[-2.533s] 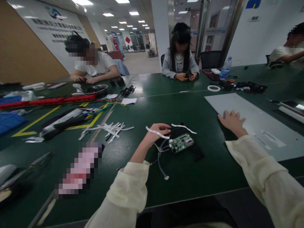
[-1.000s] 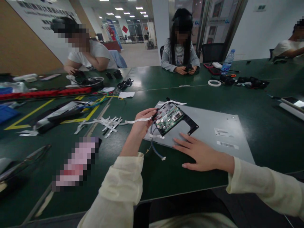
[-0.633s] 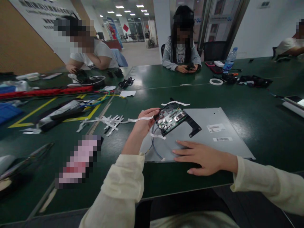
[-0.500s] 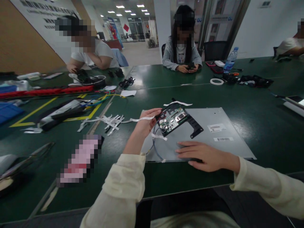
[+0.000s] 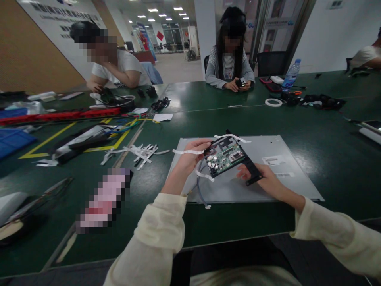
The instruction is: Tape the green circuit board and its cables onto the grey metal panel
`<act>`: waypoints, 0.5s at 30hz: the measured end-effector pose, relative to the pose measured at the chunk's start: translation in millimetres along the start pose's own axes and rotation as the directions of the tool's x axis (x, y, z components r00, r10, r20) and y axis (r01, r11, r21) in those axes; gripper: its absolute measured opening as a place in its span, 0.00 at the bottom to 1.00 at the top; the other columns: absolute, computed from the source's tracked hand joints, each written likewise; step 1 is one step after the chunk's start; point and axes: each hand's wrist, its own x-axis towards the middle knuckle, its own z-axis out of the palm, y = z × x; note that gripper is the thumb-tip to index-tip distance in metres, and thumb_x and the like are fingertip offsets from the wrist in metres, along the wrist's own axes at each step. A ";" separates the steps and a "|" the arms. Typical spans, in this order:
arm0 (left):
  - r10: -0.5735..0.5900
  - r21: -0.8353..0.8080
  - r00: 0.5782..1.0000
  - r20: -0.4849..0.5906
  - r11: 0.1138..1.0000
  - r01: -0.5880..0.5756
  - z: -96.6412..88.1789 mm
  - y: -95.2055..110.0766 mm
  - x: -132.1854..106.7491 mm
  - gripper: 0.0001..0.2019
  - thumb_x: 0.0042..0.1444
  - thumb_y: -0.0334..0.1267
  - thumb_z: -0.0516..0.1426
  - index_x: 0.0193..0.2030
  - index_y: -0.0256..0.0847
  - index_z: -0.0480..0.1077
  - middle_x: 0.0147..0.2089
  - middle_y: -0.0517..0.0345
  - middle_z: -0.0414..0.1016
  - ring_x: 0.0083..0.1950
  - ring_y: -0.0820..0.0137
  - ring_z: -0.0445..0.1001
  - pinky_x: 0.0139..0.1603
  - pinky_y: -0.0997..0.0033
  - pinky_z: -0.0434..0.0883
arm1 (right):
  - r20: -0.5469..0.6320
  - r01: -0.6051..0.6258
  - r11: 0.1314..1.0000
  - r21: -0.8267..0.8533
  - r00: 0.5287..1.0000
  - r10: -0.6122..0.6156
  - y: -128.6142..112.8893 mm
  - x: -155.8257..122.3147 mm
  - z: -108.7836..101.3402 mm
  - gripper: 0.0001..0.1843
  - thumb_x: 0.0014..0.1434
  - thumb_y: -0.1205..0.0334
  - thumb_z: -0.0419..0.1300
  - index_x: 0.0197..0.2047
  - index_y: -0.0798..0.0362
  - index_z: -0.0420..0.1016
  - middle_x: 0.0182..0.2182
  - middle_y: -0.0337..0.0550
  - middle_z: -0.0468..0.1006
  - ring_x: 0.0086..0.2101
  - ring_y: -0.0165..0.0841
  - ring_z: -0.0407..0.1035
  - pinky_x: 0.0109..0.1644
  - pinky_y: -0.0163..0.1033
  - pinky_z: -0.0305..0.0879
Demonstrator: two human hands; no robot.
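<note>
A green circuit board (image 5: pixel 226 159) sits in a black bracket (image 5: pixel 254 171) held at a tilt over a flat grey metal panel (image 5: pixel 285 153). My left hand (image 5: pixel 193 157) is closed on the bracket's left edge. Around the bracket's lower right arm is my right hand (image 5: pixel 266 180), its fingertips showing beneath and the thumb at the edge. White tape strips (image 5: pixel 230 137) cling to the bracket, and another strip lies across my left fingers. A grey cable (image 5: pixel 199 190) hangs from the bracket's left side, its white-tipped end near the panel's front edge.
Loose white strips (image 5: pixel 143 154) and a pixelated phone (image 5: pixel 104 200) lie to the left. Farther left are a black-and-grey tool bag (image 5: pixel 80 141) and a red strip (image 5: pixel 65 115). A tape roll (image 5: pixel 273 102) and water bottle (image 5: pixel 291 75) stand far right. People sit opposite.
My right hand has moved up from the panel to the bracket's right arm. The bracket has shifted slightly right and turned. The person opposite has turned a small black object.
</note>
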 end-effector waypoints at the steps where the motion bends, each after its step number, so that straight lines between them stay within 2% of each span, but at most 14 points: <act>1: 0.002 0.012 1.000 0.000 1.000 -0.002 0.9 -0.6 -0.5 0.13 0.46 0.34 0.66 0.40 0.36 0.78 0.37 0.52 0.79 0.33 0.74 0.74 0.34 0.75 0.71 | -0.028 -0.051 0.994 0.101 0.998 0.054 2.0 1.3 -0.8 0.17 0.63 0.52 0.54 0.47 0.52 0.75 0.40 0.46 0.80 0.41 0.37 0.75 0.45 0.44 0.71; 4: -0.007 0.054 1.000 -0.004 0.999 0.007 3.7 -2.9 -1.7 0.12 0.45 0.35 0.66 0.39 0.37 0.78 0.35 0.54 0.78 0.32 0.74 0.74 0.31 0.75 0.70 | -0.082 -0.135 0.915 0.380 0.981 0.178 6.0 3.4 -1.9 0.21 0.62 0.47 0.54 0.51 0.52 0.72 0.36 0.45 0.80 0.36 0.36 0.75 0.40 0.41 0.71; 6: -0.018 0.083 1.000 -0.012 0.996 0.019 5.3 -4.8 -1.7 0.12 0.45 0.36 0.66 0.38 0.37 0.77 0.35 0.54 0.78 0.31 0.73 0.73 0.30 0.75 0.69 | -0.076 -0.154 0.865 0.478 0.974 0.215 6.3 3.4 -1.8 0.23 0.61 0.46 0.56 0.53 0.52 0.70 0.34 0.44 0.80 0.32 0.34 0.75 0.37 0.40 0.71; 9: -0.026 0.129 0.999 -0.030 0.991 0.030 7.2 -7.3 -1.4 0.13 0.45 0.37 0.66 0.38 0.37 0.77 0.36 0.52 0.78 0.31 0.71 0.74 0.30 0.74 0.69 | -0.002 -0.186 0.864 0.468 0.977 0.212 4.5 2.9 -1.5 0.26 0.58 0.49 0.60 0.57 0.53 0.68 0.31 0.42 0.79 0.26 0.30 0.72 0.31 0.37 0.69; 11: -0.023 0.157 0.999 -0.046 0.987 0.030 8.3 -8.1 -1.1 0.14 0.45 0.38 0.66 0.39 0.36 0.76 0.38 0.51 0.78 0.32 0.70 0.75 0.30 0.73 0.69 | 0.027 -0.200 0.888 0.414 0.978 0.207 3.5 3.1 -1.4 0.29 0.56 0.53 0.63 0.59 0.53 0.66 0.29 0.40 0.78 0.25 0.28 0.70 0.31 0.35 0.67; 15: 0.059 0.214 0.998 -0.037 0.976 -0.050 9.2 -6.7 -0.2 0.16 0.46 0.39 0.65 0.42 0.37 0.75 0.43 0.49 0.77 0.39 0.68 0.75 0.34 0.72 0.70 | -0.012 -0.223 0.907 0.358 0.970 0.243 3.4 4.5 -2.1 0.31 0.54 0.55 0.65 0.60 0.53 0.67 0.28 0.38 0.77 0.26 0.28 0.69 0.33 0.35 0.66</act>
